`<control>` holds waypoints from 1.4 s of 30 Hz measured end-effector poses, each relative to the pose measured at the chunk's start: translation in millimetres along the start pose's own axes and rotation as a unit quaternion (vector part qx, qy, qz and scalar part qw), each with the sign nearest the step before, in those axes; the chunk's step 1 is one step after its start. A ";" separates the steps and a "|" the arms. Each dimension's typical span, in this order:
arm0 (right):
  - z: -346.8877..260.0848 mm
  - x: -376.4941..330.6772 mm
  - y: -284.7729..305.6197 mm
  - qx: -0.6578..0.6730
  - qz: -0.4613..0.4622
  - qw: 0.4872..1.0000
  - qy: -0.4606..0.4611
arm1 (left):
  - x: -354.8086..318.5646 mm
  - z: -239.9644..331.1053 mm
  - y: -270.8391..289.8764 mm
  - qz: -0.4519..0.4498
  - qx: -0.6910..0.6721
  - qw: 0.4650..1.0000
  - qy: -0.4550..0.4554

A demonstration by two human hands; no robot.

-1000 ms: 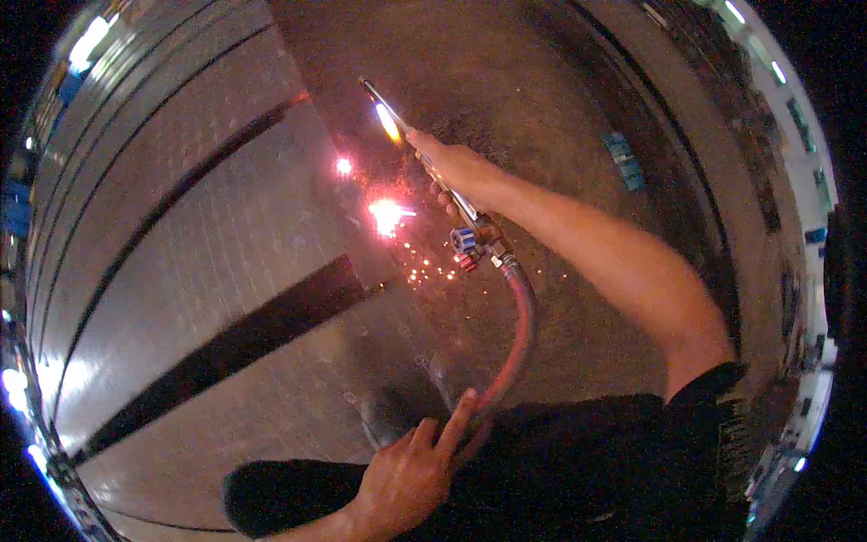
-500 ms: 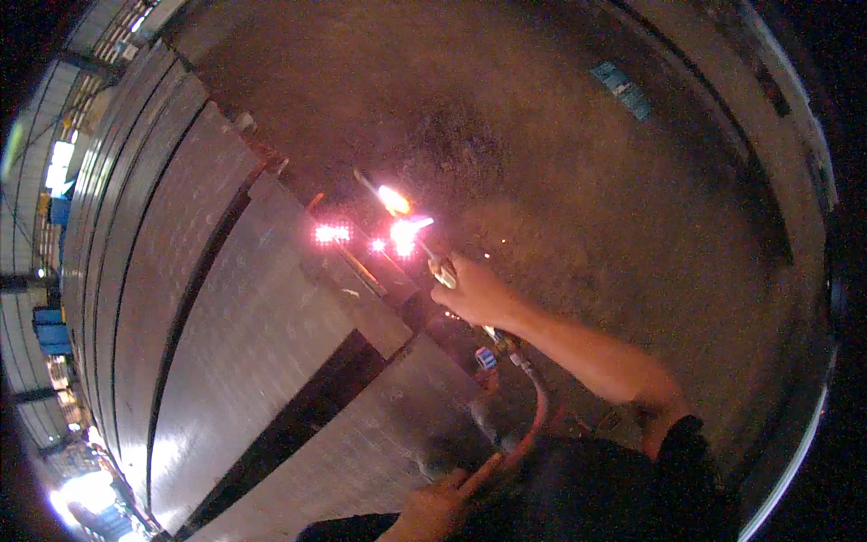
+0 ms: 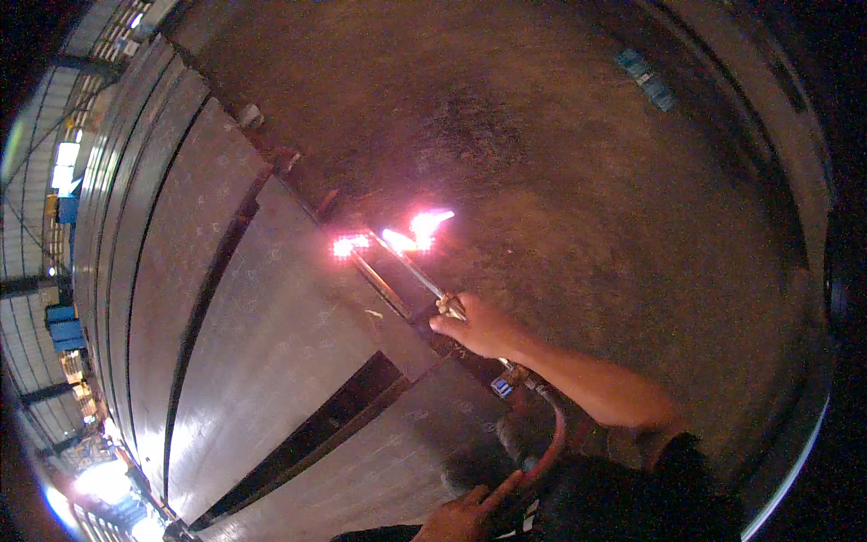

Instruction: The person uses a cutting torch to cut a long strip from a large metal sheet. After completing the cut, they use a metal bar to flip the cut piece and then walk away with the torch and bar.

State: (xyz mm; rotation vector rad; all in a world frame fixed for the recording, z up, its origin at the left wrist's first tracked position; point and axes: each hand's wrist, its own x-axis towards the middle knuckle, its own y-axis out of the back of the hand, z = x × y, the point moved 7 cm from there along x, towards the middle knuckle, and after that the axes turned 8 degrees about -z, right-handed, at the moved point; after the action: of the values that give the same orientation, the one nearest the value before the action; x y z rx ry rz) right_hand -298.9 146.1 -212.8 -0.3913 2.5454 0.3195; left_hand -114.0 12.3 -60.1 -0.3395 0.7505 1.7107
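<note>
My right hand is closed around the handle of a gas torch, whose thin metal tube points forward and left. At the tip, glaring pink-white light hides the exact spot being heated. A narrow steel strip lies close by, along the edge of a large grey steel plate. From the torch's rear a reddish hose curves down toward my left hand. That hand is low in the picture, its index finger stretched out to the hose; its lower fingers are partly hidden.
More long steel plates lie to the left, with dark gaps between them. Brown ground spreads to the right, with a flat teal object on it. Bright light shines at lower left.
The whole view has shifted, with the plates and my hands appearing lower and farther right. More of the torch tube now shows, and the glare near its tip has changed shape.
</note>
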 end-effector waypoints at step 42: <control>-78.7 -40.3 -21.3 0.113 0.012 0.992 -0.053 | -72.4 -24.1 -73.4 -0.049 0.016 0.998 -0.028</control>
State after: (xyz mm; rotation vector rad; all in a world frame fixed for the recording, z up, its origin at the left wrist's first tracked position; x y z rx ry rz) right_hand -296.4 111.0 -128.9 -0.2518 2.4503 0.0569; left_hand -28.1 -49.7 -57.8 -0.2996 0.7078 1.6084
